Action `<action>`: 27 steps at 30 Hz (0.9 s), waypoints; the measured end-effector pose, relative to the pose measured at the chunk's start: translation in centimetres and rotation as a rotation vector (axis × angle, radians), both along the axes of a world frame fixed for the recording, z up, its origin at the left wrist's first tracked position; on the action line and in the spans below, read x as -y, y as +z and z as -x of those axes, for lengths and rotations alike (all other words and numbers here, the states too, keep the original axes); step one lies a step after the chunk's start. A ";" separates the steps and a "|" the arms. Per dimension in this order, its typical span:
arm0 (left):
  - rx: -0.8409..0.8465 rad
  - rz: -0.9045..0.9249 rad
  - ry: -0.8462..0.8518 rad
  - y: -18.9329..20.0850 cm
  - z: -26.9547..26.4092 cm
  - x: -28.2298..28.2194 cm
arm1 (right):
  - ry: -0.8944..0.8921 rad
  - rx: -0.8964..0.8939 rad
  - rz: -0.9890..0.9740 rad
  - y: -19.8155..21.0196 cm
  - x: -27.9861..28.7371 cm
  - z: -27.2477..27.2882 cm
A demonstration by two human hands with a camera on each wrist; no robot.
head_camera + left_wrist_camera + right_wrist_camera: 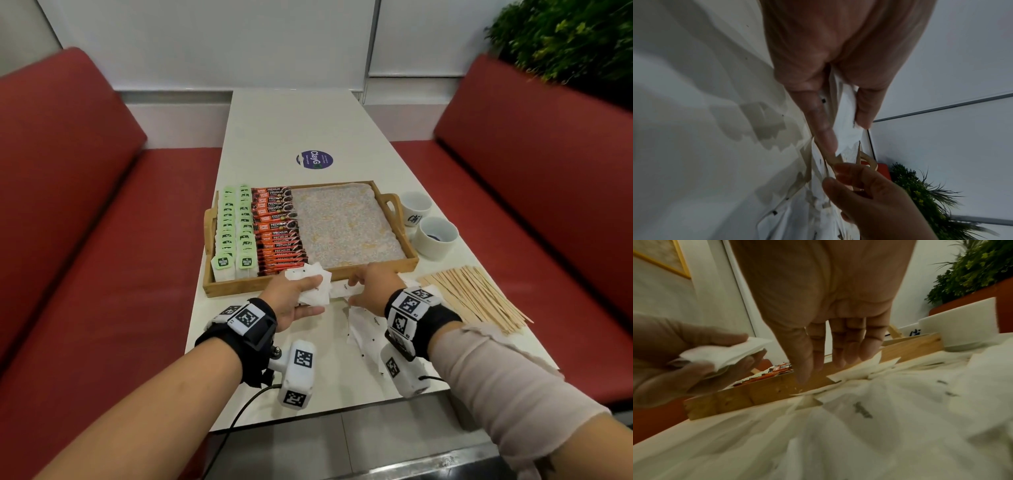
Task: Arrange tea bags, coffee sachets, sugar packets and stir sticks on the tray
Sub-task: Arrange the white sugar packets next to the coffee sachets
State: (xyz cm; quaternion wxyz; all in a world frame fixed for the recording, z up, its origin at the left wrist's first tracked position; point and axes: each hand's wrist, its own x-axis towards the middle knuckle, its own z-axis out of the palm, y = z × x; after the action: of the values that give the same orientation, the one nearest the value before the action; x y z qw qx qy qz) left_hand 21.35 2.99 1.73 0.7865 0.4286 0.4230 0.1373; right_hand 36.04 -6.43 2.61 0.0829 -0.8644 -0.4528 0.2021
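A wooden tray [239, 286] holds two columns of green-tagged tea bags [234, 229] and a row of orange coffee sachets [279, 226]; its lined right part is bare. My left hand [317, 296] grips a stack of white sugar packets [308, 274] just over the tray's front edge; the left wrist view shows this stack [846, 113] between thumb and fingers. My right hand [351, 291] hovers over loose sugar packets [363, 329] on the table, its straight fingertips [838, 361] touching one by the tray wall [756, 395]. Wooden stir sticks [476, 294] lie at the right.
Two white cups [436, 236] stand right of the tray. A round purple sticker [314, 159] sits on the white table beyond it. Red benches [85, 240] flank the table, and a plant [565, 34] is at the far right.
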 end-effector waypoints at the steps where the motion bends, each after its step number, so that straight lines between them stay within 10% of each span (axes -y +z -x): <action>1: 0.000 0.001 -0.001 -0.1 -0.1 0.0 | 0.012 0.021 0.014 -0.1 -0.3 0.2; 16: -0.030 -0.026 0.020 -0.3 -2.1 -1.0 | 0.247 0.258 0.223 -0.6 -2.3 -0.5; 27: -0.027 -0.041 0.091 -0.2 -3.1 -1.9 | 0.136 0.151 -0.084 0.8 -1.9 -1.5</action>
State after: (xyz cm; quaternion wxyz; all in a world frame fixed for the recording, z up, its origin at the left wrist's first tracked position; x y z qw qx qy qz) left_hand 24.42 4.90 1.54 0.7649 0.4267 0.4495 0.1757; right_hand 37.51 -4.57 3.42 0.0708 -0.8403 -0.5234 0.1221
